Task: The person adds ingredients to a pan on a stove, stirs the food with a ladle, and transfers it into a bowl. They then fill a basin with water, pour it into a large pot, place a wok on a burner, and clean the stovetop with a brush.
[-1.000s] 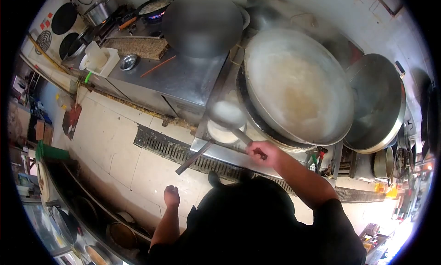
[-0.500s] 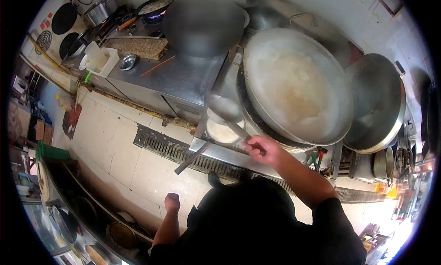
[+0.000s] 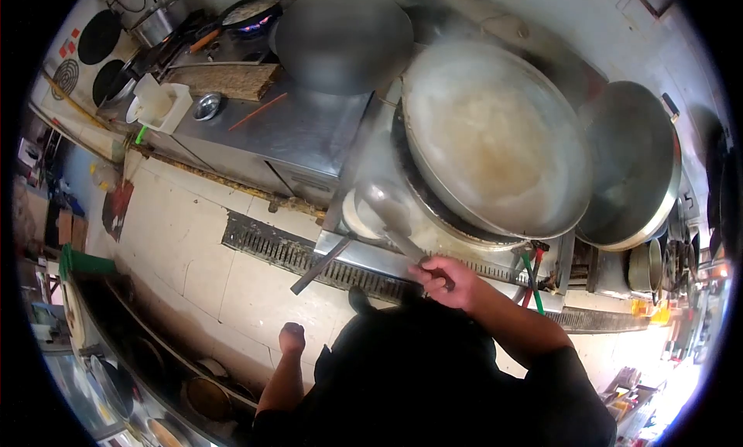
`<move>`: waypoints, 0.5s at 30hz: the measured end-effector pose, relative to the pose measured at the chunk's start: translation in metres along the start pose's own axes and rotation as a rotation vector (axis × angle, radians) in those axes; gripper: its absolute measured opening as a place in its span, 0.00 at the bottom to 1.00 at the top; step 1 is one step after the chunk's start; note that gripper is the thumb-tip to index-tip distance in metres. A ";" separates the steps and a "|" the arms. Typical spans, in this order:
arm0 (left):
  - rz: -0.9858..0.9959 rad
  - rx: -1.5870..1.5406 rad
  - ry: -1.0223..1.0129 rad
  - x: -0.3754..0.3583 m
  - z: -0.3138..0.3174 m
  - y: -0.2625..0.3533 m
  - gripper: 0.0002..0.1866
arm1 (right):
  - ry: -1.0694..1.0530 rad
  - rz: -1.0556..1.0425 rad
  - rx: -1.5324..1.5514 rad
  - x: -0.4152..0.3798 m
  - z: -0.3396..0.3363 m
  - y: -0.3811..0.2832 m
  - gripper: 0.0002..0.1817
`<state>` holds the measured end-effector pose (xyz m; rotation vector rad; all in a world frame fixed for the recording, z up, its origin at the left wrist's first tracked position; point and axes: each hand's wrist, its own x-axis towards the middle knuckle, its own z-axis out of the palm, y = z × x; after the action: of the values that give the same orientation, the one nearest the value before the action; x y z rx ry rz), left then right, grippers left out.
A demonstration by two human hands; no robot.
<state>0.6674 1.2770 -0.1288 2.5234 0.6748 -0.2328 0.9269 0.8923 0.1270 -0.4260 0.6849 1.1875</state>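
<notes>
My right hand [image 3: 446, 282] is wrapped round the handle of a metal ladle [image 3: 385, 207]. The ladle's bowl hangs over a white round container [image 3: 357, 215] at the stove's front corner and partly hides it. Just right of the ladle is a large wide wok [image 3: 495, 141] with cloudy, steaming liquid and a brownish patch in it. My left hand [image 3: 292, 337] is closed in a fist, low over the floor, and touches nothing I can see. A dark flat-ended handle [image 3: 320, 267] sticks out past the stove edge between my hands.
A big dark wok lid [image 3: 344, 41] stands at the back of the steel counter [image 3: 290, 141]. At the right leans another large wok [image 3: 631, 164]. A pan [image 3: 251, 10] sits over a lit flame. A floor grate [image 3: 286, 250] runs below the stove. Green bin [image 3: 85, 263] at left.
My right hand and the ladle have moved slightly right and towards my body. My left hand has hardly moved. The view has shifted a little.
</notes>
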 end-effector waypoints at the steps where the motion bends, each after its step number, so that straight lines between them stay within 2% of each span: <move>1: 0.002 0.002 -0.003 0.000 -0.001 0.000 0.11 | 0.000 -0.001 0.004 0.000 -0.003 0.002 0.14; 4: -0.073 -0.092 0.001 0.001 -0.004 0.005 0.11 | -0.088 0.039 0.031 0.005 -0.013 0.004 0.17; 6: -0.045 -0.140 0.022 0.001 -0.006 0.006 0.10 | -0.294 0.084 0.049 0.007 -0.017 0.007 0.21; 9: 0.053 -0.165 0.023 0.001 -0.007 0.003 0.10 | -0.334 0.063 0.051 0.009 -0.014 0.008 0.24; 12: 0.009 -0.130 0.019 0.003 -0.004 0.001 0.10 | -0.421 0.040 -0.057 0.013 -0.020 0.006 0.24; 13: 0.010 -0.129 0.018 0.003 -0.005 0.000 0.10 | -0.421 0.039 -0.056 0.013 -0.022 0.005 0.24; 15: -0.014 -0.043 -0.019 0.005 -0.006 0.003 0.10 | -0.269 -0.062 -0.263 0.013 -0.025 0.001 0.24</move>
<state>0.6730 1.2802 -0.1239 2.4725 0.6832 -0.2448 0.9224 0.8855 0.1000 -0.4926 0.2823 1.2522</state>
